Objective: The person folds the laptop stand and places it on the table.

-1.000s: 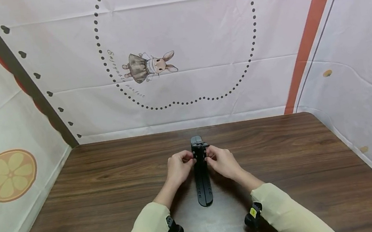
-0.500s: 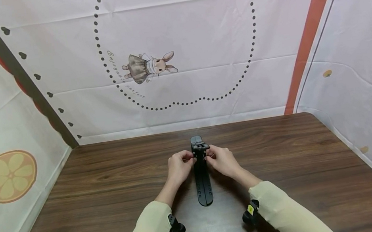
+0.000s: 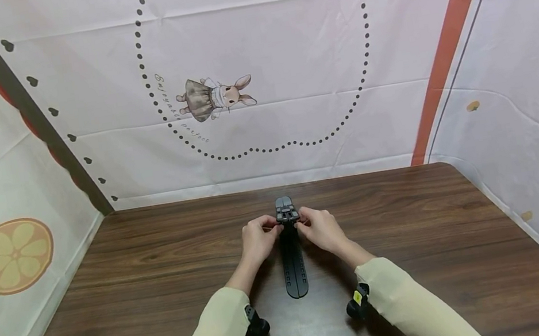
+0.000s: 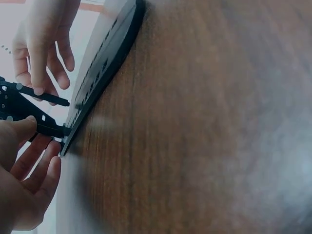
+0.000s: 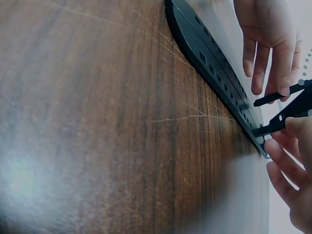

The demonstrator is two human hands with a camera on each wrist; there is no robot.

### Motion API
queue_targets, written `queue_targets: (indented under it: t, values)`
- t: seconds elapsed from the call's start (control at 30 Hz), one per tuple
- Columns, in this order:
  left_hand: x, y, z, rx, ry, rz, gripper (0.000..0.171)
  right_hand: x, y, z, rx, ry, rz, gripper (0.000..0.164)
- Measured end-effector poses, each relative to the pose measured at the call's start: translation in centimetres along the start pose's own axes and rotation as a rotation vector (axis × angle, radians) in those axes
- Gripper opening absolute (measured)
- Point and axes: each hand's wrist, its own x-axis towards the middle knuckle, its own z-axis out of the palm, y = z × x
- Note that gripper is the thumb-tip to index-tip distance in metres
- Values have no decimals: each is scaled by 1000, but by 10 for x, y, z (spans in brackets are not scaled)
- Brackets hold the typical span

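Note:
A black folding stand (image 3: 294, 269) with a long, round-ended, slotted base lies lengthwise on the table, pointing away from me. Two raised arms rise from the base; in the left wrist view, one slim arm (image 4: 48, 97) slants above it. My left hand (image 3: 258, 240) pinches the arm on the left side between thumb and fingers. On the opposite side my right hand (image 3: 323, 233) pinches the other arm the same way. The stand's hinged top piece (image 3: 287, 214) shows just beyond the fingertips. In the right wrist view, the base's row of slots (image 5: 219, 78) faces up.
The brown wood-grain table (image 3: 160, 277) spreads out around the stand. A white printed cloth (image 3: 282, 44) hangs behind the table and down both sides. A small black camera sits at each sleeve cuff, the left camera (image 3: 258, 326) and the right camera (image 3: 358, 304).
Both hands have shifted slightly away from me, still pinching the arms. The stand's top piece has swung from jutting rightward to sitting squarely over the base, which stays in place.

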Motion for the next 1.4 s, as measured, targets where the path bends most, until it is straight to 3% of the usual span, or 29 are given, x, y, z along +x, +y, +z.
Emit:
queue_targets:
  t: [0.93, 1.23, 1.4]
  values:
    - [11, 0, 5, 7, 55, -30, 4, 13, 2, -2, -48, 44, 9, 7]
    - [14, 3, 2, 54, 127, -23, 7, 15, 2, -4, -50, 114, 30, 15]
    - [16, 4, 2, 44, 119, 4, 12, 15, 1, -3, -32, 112, 23, 25]
